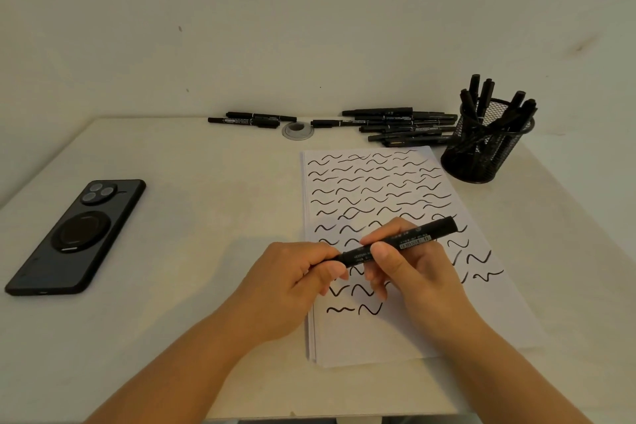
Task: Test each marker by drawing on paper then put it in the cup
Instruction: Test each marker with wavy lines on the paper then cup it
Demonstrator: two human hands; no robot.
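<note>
A black marker point(416, 237) is held level over the white paper point(389, 341), which is covered with rows of black squiggles. My left hand point(292, 280) grips the marker's left end, which is hidden in the fingers. My right hand point(409, 268) pinches the barrel near its middle. A black mesh cup point(481, 151) at the back right holds several markers standing upright. More black markers lie in a pile point(402, 126) behind the paper, and a few others point(251, 120) lie to the left of them.
A black phone point(77, 234) lies face down on the left of the white table point(192, 217). A round grey cable grommet point(297, 130) sits near the wall, between the two marker groups. The wall stands close behind the table.
</note>
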